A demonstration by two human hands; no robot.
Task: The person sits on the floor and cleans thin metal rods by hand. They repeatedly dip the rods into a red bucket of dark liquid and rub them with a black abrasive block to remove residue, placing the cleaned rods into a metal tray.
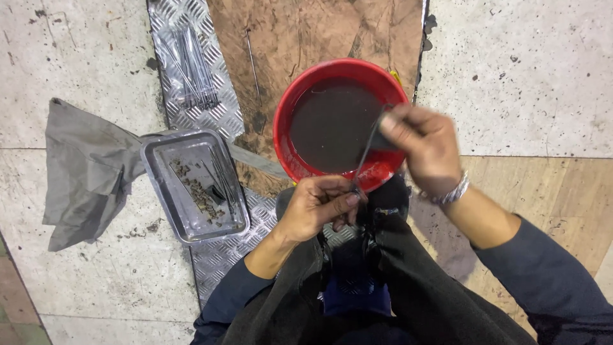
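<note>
My left hand (317, 206) pinches the lower end of a thin dark metal rod (366, 153) just below the rim of a red bowl (295, 102) that holds dark liquid. My right hand (424, 145) is closed around a small dark pad wrapped on the rod's upper part, over the bowl's right edge. A metal bracelet sits on that wrist. Both hands are above my knees, which are covered by dark cloth.
A steel tray (159, 156) with small dark parts and a few thin rods lies to the left. A grey rag (86, 169) lies beside it. A bundle of thin rods (193, 67) rests on the tread plate (220, 255). Brown cardboard (306, 32) lies under the bowl.
</note>
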